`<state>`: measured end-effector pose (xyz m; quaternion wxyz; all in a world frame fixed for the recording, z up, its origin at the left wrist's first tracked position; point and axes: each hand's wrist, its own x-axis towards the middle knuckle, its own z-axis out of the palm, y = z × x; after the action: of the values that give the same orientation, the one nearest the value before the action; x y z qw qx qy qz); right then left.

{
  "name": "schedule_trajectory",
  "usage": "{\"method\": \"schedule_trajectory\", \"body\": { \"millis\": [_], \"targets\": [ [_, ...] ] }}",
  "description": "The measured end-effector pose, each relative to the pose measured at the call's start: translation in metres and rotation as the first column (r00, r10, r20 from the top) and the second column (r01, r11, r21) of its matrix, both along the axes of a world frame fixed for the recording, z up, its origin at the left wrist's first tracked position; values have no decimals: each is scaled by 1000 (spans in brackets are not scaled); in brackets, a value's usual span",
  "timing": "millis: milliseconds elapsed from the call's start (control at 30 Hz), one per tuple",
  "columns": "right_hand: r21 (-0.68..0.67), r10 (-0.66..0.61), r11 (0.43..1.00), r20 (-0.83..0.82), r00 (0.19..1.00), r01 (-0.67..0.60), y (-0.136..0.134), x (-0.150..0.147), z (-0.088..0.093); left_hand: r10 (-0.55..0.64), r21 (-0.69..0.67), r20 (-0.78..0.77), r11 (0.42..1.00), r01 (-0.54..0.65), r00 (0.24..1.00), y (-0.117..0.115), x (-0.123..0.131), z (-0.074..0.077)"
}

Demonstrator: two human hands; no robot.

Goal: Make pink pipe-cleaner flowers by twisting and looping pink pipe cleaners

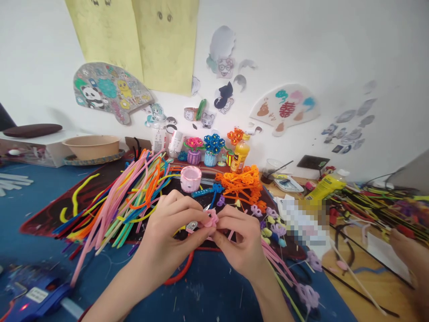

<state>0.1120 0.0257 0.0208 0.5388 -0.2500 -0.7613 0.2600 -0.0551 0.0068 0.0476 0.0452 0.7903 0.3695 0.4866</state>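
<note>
Between my two hands, over the middle of the dark mat, is a small pink pipe-cleaner flower (211,218). My left hand (179,223) pinches it from the left with thumb and fingertips. From the right, the thumb and fingers of my right hand (237,235) close on its edge. Behind my fingers a pair of scissors (192,226) lies partly hidden. Just beyond stands a small pink pot (191,179). Orange pipe-cleaner flowers (244,188) are heaped behind my right hand, and lilac flowers (278,229) lie to its right.
A large bundle of coloured pipe cleaners (117,197) spreads at left. A blue glue gun (36,295) with a lit red light lies front left. Finished flower pots (214,150) and an orange drink bottle (240,154) line the wall. Another person's hand (407,255) is at far right.
</note>
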Motion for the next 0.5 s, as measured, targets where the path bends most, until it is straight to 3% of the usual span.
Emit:
{"method": "schedule_trajectory", "body": {
  "millis": [167, 500],
  "targets": [
    [-40, 3, 999, -18, 1000, -4, 2, -1, -3, 10, 14, -2, 1000, -10, 1000, 1, -1, -1],
    [-181, 63, 978, -213, 975, -103, 9, 3, -7, 46, 148, -20, 988, -43, 999, -4, -6, 2]
  ]
}}
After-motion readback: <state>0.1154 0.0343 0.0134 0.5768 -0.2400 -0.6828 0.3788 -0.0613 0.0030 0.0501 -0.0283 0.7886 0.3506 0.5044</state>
